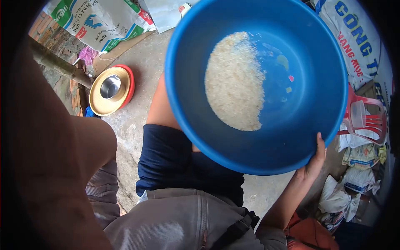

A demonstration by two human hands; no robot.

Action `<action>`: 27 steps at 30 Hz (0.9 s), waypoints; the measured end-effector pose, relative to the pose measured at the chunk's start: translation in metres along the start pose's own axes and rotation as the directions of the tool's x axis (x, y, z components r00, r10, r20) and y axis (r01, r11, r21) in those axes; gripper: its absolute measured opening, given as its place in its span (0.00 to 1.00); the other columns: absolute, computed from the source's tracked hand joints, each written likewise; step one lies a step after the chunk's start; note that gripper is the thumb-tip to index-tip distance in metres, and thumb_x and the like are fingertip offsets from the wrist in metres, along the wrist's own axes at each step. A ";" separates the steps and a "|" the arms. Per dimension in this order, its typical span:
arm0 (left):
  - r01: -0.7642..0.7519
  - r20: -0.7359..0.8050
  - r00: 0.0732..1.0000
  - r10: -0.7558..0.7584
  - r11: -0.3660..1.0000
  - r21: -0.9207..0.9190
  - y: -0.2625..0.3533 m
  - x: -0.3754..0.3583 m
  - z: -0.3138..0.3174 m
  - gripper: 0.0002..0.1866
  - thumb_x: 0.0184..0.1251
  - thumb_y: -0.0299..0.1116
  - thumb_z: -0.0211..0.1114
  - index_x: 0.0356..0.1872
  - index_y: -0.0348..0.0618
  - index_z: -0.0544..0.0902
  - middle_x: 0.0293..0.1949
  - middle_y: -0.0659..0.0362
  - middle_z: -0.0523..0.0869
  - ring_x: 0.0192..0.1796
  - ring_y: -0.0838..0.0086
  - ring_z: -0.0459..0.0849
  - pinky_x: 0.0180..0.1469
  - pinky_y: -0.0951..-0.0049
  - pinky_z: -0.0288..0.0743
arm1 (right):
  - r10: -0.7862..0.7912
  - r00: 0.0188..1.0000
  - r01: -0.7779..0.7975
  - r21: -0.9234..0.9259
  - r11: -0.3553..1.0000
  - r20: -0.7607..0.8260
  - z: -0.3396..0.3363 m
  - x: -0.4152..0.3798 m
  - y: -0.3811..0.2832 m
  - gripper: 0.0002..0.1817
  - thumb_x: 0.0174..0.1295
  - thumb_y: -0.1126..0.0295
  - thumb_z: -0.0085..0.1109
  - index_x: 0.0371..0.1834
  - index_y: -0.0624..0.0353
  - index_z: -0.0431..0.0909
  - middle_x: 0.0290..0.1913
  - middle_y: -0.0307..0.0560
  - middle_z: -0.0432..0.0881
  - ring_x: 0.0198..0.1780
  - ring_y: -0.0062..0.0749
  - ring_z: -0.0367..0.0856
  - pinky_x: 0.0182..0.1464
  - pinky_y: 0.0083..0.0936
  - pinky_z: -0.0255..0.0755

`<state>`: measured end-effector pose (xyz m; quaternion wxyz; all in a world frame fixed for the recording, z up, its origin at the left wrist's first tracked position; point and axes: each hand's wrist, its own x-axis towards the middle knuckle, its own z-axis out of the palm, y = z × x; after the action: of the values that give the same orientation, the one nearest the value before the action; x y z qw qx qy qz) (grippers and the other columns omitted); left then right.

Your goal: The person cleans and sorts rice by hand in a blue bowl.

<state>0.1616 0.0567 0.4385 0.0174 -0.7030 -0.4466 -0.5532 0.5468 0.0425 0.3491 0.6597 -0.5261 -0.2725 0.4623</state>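
At the right grip [313,161], holding a blue basin [300,116] by one side. Up and left of that grip, carrying pale grains [234,83] inside. Cannot tell the left grip's state, out of view

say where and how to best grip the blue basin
Likely by the rim of the basin, from the left, thumb inside: it is uncovered there, the rice lies nearer that side, and the right hand holds the lower right.

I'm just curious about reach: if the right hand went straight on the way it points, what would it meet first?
The blue basin: the right hand grips it, so it would likely just push against that. Depth is unclear; anything directly behind is hidden.
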 end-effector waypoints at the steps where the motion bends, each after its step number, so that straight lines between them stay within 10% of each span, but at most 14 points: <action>1: 0.004 0.028 1.000 -0.004 1.000 -0.001 -0.001 0.000 0.001 0.44 0.58 0.53 0.66 0.72 0.45 0.58 0.69 0.51 0.64 0.71 0.58 0.58 0.71 0.61 0.52 | 0.064 0.996 -0.066 0.036 0.997 0.060 0.019 -0.012 0.007 0.18 0.62 0.69 0.60 0.53 0.67 0.74 0.46 0.52 0.81 0.42 0.35 0.83 0.45 0.28 0.79; 8: 0.022 0.198 0.980 -0.027 0.999 0.028 0.070 -0.016 0.048 0.47 0.57 0.58 0.66 0.73 0.46 0.57 0.71 0.51 0.61 0.74 0.58 0.54 0.73 0.61 0.48 | 0.335 0.921 -0.336 -0.030 0.941 0.197 0.038 -0.019 0.047 0.22 0.62 0.67 0.60 0.56 0.69 0.72 0.50 0.52 0.80 0.49 0.38 0.81 0.52 0.31 0.75; 11: -0.016 0.246 0.969 0.005 0.999 0.044 -0.049 0.006 -0.030 0.48 0.56 0.60 0.66 0.73 0.47 0.56 0.72 0.51 0.60 0.75 0.57 0.52 0.74 0.60 0.46 | 0.327 0.926 -0.329 -0.022 0.944 0.188 0.041 -0.026 0.047 0.15 0.62 0.69 0.60 0.49 0.66 0.76 0.45 0.51 0.82 0.44 0.34 0.82 0.48 0.27 0.77; 12: 0.186 0.302 0.931 -0.207 0.978 0.099 -0.082 -0.001 -0.025 0.46 0.58 0.50 0.69 0.74 0.48 0.55 0.73 0.48 0.56 0.76 0.58 0.51 0.74 0.62 0.46 | 0.331 0.929 -0.333 -0.017 0.943 0.165 0.042 -0.024 0.043 0.09 0.62 0.72 0.60 0.43 0.64 0.79 0.40 0.49 0.84 0.40 0.30 0.84 0.43 0.24 0.79; 14: 0.655 0.421 0.632 -0.651 0.739 0.159 -0.136 -0.027 -0.007 0.42 0.60 0.40 0.69 0.73 0.44 0.57 0.70 0.42 0.62 0.71 0.61 0.63 0.70 0.64 0.58 | 0.333 0.934 -0.333 -0.020 0.943 0.131 0.042 -0.021 0.046 0.09 0.63 0.71 0.59 0.43 0.64 0.79 0.41 0.49 0.84 0.40 0.30 0.84 0.43 0.24 0.79; 15: 0.851 0.482 0.501 -0.719 0.512 -0.120 -0.145 -0.039 0.001 0.39 0.60 0.38 0.68 0.71 0.41 0.60 0.65 0.43 0.68 0.66 0.61 0.70 0.66 0.65 0.64 | 0.323 0.941 -0.323 -0.013 0.946 0.105 0.044 -0.020 0.049 0.10 0.64 0.70 0.59 0.43 0.65 0.79 0.41 0.49 0.84 0.40 0.29 0.84 0.43 0.24 0.79; 16: 0.916 0.576 0.371 -0.728 0.185 -0.355 -0.154 -0.053 0.005 0.36 0.60 0.36 0.68 0.68 0.38 0.63 0.61 0.43 0.73 0.60 0.61 0.76 0.62 0.66 0.71 | 0.316 0.943 -0.316 -0.011 0.949 0.107 0.050 -0.021 0.048 0.10 0.64 0.70 0.59 0.43 0.65 0.79 0.41 0.49 0.84 0.40 0.29 0.84 0.43 0.24 0.79; 19: 0.944 0.675 0.128 -0.726 -0.120 -0.308 -0.202 -0.071 -0.004 0.30 0.57 0.27 0.63 0.63 0.32 0.68 0.52 0.44 0.79 0.52 0.62 0.82 0.54 0.66 0.79 | 0.259 0.955 -0.254 -0.053 0.966 0.143 0.064 -0.018 0.034 0.15 0.68 0.64 0.55 0.47 0.66 0.77 0.43 0.50 0.83 0.41 0.30 0.83 0.44 0.24 0.78; 20: 0.946 0.680 0.134 -0.721 -0.112 -0.305 -0.199 -0.075 -0.009 0.30 0.57 0.27 0.63 0.63 0.32 0.68 0.52 0.44 0.79 0.52 0.62 0.82 0.54 0.66 0.79 | 0.231 0.951 -0.245 0.046 0.968 0.204 0.059 -0.015 0.031 0.20 0.68 0.60 0.53 0.52 0.67 0.74 0.48 0.50 0.81 0.46 0.32 0.81 0.48 0.27 0.76; 22: 0.737 0.466 0.481 -0.743 0.054 -0.674 -0.135 -0.067 -0.023 0.29 0.50 0.22 0.59 0.59 0.33 0.71 0.45 0.45 0.81 0.43 0.64 0.84 0.48 0.69 0.83 | 0.190 0.948 -0.232 0.147 0.962 0.254 0.057 -0.016 0.023 0.24 0.69 0.56 0.52 0.58 0.67 0.71 0.53 0.51 0.79 0.50 0.34 0.80 0.53 0.29 0.74; 27: 0.665 0.417 0.461 -0.784 -0.006 -0.747 -0.076 -0.053 -0.030 0.33 0.45 0.21 0.57 0.60 0.33 0.70 0.48 0.45 0.78 0.46 0.57 0.82 0.52 0.65 0.81 | 0.130 0.983 -0.138 0.048 0.989 0.131 0.042 -0.021 0.015 0.25 0.70 0.54 0.50 0.56 0.68 0.72 0.51 0.50 0.79 0.49 0.32 0.79 0.52 0.27 0.74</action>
<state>0.0906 0.0544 0.3726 -0.5883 -0.2382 -0.4056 -0.6578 0.4976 0.0422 0.3497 0.6230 -0.4937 -0.2647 0.5459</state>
